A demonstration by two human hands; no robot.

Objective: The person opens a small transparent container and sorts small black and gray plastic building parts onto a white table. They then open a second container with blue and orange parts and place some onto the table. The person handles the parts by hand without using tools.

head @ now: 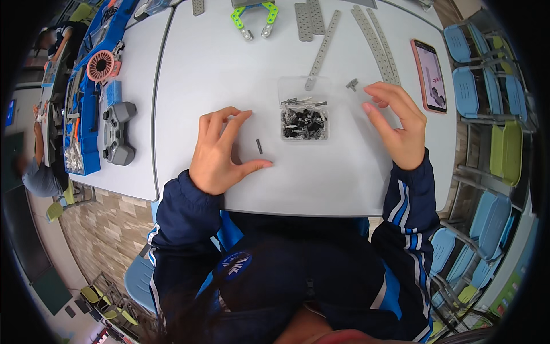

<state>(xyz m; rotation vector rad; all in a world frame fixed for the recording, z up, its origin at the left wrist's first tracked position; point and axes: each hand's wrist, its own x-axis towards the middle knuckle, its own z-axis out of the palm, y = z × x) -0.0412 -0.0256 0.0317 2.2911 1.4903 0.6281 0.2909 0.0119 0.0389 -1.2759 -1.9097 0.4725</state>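
Observation:
My left hand rests on the white table with thumb and fingers apart, holding nothing. A small grey connector pin lies just beside it, between thumb and forefinger. My right hand is empty too, its fingers apart, to the right of a small grey connector piece. Between the hands stands a clear plastic box with its lid folded back, filled with black, grey and white connector pins. The end of a grey perforated beam lies at the lid.
Grey perforated plates, long strips and a green-and-grey claw assembly lie at the back. A phone is at the right. A game controller, a pink fan and a blue parts tray are left.

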